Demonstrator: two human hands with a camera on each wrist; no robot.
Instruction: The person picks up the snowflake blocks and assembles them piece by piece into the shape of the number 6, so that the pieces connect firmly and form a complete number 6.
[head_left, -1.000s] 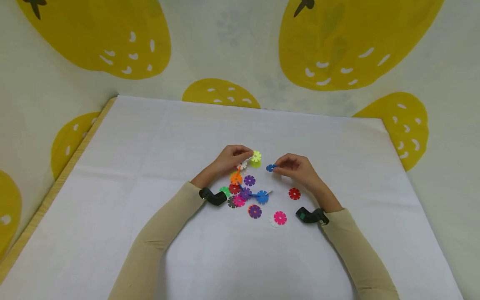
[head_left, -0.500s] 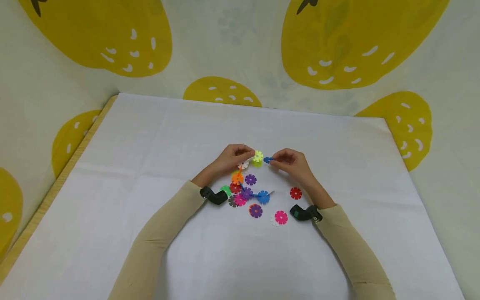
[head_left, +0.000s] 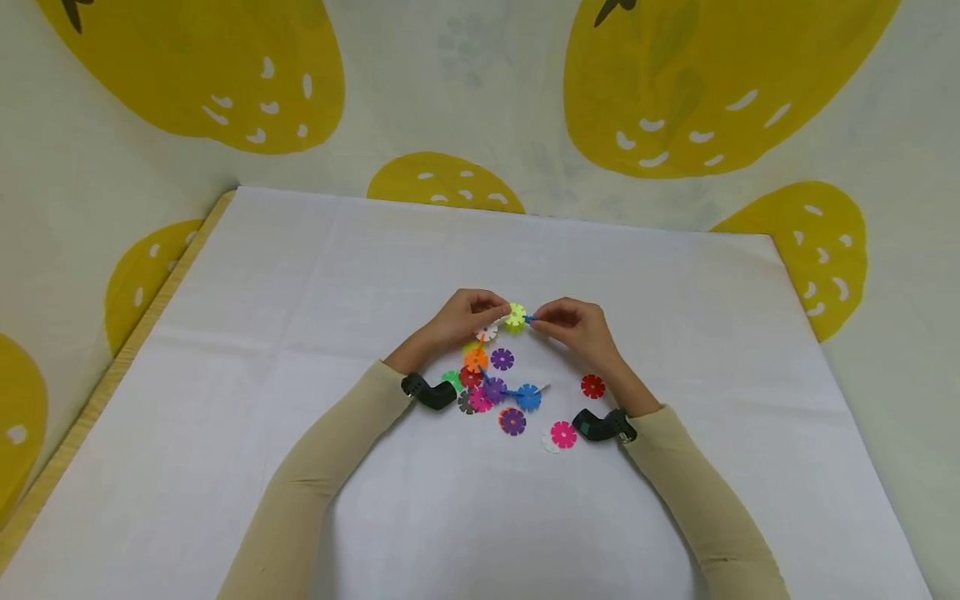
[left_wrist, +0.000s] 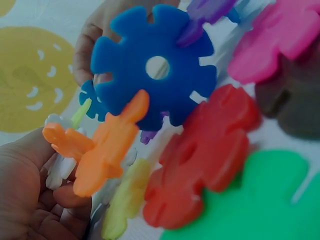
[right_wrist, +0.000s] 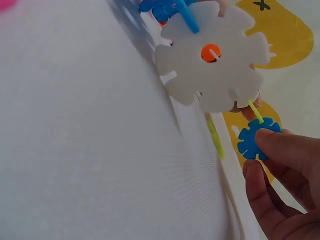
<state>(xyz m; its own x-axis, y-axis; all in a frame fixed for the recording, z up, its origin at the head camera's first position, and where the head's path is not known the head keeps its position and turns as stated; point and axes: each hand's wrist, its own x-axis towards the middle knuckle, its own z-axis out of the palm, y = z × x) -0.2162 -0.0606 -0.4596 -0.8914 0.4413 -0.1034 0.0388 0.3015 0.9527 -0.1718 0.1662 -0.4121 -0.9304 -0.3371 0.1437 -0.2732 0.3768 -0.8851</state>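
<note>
A chain of notched plastic discs runs across the middle of the head view, with orange, purple and blue discs among them. At its far end is a yellow-green disc. My left hand pinches a white disc of the chain, near the yellow-green one. Between thumb and fingers, my right hand pinches a loose-looking small blue disc. Its edge meets the yellow-green disc's rim; whether their notches interlock I cannot tell.
Loose discs lie on the white-covered table: a purple one, a red one, a pink one overlapping a white one, and a purple one over orange. Green and grey discs lie beside the chain.
My right hand has moved left with the blue disc, bringing it up against the yellow-green disc and turning it nearly edge-on to the head view. My left hand has stayed almost still.
</note>
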